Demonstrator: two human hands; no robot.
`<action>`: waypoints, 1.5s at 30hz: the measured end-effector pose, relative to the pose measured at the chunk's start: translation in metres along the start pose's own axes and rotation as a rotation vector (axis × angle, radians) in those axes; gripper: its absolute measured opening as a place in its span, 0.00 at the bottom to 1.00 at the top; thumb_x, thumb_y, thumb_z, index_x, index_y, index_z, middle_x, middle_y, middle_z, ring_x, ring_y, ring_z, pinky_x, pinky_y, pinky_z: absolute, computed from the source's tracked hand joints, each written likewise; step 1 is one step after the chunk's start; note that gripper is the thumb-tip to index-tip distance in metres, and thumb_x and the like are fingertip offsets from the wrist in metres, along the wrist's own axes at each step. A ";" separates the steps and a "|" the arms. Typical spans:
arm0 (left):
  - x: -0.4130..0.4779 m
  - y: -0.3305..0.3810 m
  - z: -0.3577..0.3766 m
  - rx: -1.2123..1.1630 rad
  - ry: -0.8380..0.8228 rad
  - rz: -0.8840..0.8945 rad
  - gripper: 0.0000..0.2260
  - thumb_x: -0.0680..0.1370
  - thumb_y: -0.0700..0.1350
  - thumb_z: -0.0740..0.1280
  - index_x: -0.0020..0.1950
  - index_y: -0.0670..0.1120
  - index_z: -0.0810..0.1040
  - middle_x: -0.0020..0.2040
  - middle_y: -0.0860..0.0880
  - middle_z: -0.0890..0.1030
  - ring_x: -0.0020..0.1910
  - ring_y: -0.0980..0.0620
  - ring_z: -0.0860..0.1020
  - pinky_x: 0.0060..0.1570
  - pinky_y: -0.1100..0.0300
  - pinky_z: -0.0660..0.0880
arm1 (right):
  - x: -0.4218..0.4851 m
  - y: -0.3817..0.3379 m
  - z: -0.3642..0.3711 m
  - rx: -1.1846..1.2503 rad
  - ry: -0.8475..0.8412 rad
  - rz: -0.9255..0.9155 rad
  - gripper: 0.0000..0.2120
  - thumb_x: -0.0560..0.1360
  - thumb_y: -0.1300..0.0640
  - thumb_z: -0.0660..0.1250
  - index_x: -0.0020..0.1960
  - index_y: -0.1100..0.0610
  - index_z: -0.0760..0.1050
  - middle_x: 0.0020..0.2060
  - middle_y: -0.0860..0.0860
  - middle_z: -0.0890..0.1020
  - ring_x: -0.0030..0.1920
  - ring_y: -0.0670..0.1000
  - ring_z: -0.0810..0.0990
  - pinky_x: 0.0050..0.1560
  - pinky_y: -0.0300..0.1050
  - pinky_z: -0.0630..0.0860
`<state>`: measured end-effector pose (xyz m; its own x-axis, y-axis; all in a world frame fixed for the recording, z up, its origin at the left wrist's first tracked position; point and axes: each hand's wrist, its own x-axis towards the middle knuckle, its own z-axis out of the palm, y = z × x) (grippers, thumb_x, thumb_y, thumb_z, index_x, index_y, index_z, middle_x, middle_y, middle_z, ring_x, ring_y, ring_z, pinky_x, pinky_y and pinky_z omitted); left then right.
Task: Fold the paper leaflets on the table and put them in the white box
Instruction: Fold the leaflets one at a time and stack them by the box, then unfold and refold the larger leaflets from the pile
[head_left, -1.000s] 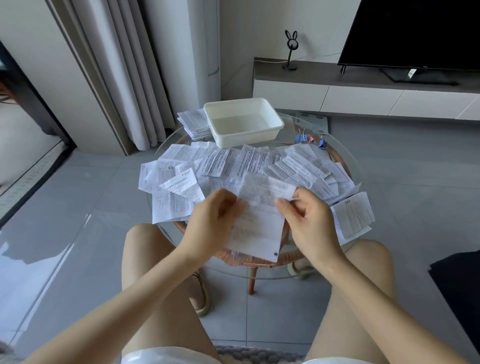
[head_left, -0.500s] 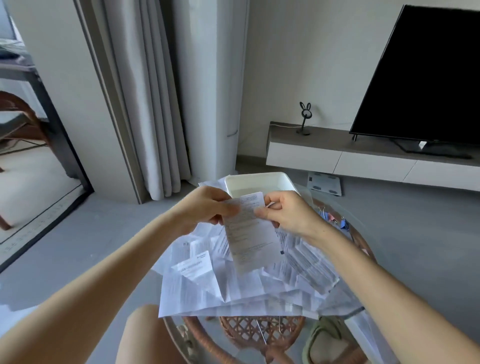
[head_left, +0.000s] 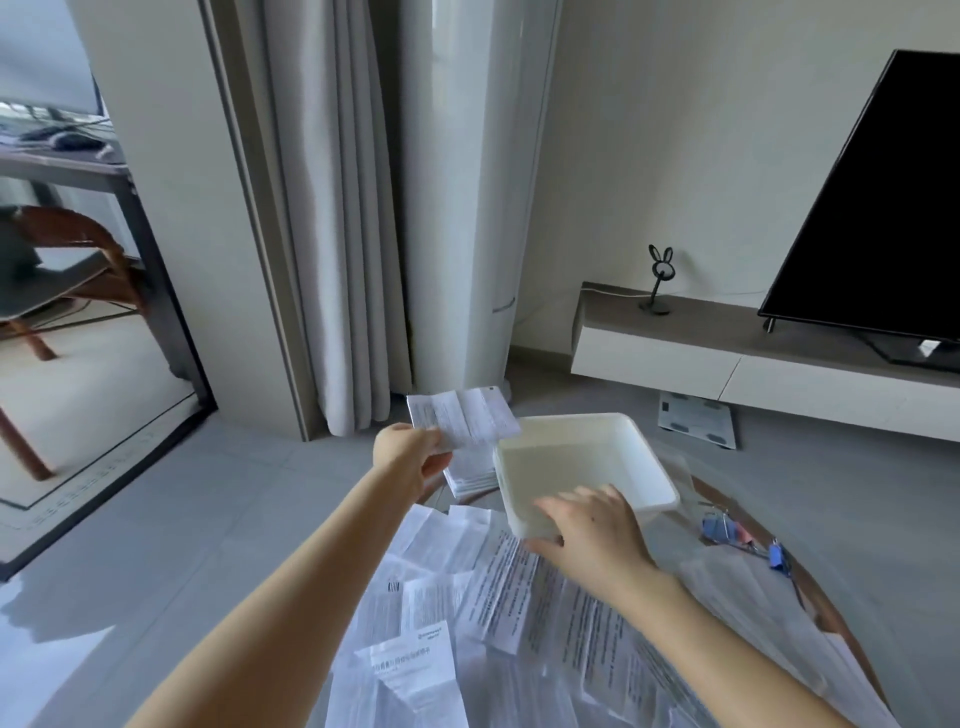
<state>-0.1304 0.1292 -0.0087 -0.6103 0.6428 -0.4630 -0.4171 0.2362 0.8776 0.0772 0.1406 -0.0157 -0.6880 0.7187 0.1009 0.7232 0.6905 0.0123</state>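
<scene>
Loose leaflets (head_left: 498, 587) cover the surface (head_left: 826, 618) nearest you. Your right grip (head_left: 592, 530), fingers relaxed, seems to rest on the box's (head_left: 587, 421) near rim. Farther left, your left grip (head_left: 410, 457) pinches a folded leaflet (head_left: 467, 415) above a stack (head_left: 470, 475) beside the box.

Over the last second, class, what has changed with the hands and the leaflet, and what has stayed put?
The right hand let go of the leaflet and moved to the near rim of the white box, fingers spread. The left hand now pinches the leaflet alone and has carried it forward and left, above the folded stack beside the box. Box, stack and loose leaflets stayed put.
</scene>
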 end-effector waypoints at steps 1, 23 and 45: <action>0.005 -0.004 0.002 0.042 0.025 0.007 0.07 0.75 0.30 0.66 0.41 0.40 0.72 0.37 0.42 0.76 0.32 0.49 0.76 0.29 0.60 0.78 | -0.001 0.000 0.003 0.025 0.032 -0.017 0.13 0.77 0.45 0.62 0.55 0.50 0.78 0.50 0.46 0.82 0.52 0.52 0.77 0.49 0.45 0.64; 0.032 -0.022 0.016 0.628 0.185 0.215 0.09 0.70 0.35 0.62 0.32 0.43 0.64 0.35 0.39 0.74 0.52 0.49 0.76 0.28 0.62 0.61 | -0.012 0.017 0.013 0.260 0.667 -0.078 0.13 0.59 0.68 0.80 0.42 0.60 0.84 0.35 0.50 0.85 0.34 0.48 0.84 0.32 0.40 0.80; -0.022 -0.008 -0.026 0.657 0.023 0.305 0.09 0.70 0.41 0.65 0.34 0.47 0.66 0.33 0.48 0.63 0.36 0.49 0.60 0.36 0.57 0.57 | -0.065 -0.013 0.011 0.129 0.317 -0.100 0.25 0.70 0.38 0.60 0.53 0.55 0.81 0.46 0.47 0.84 0.44 0.51 0.83 0.46 0.48 0.78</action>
<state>-0.1315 0.0944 -0.0089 -0.6520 0.7362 -0.1813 0.2607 0.4422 0.8582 0.1123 0.0857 -0.0335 -0.6870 0.6001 0.4097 0.6257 0.7753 -0.0863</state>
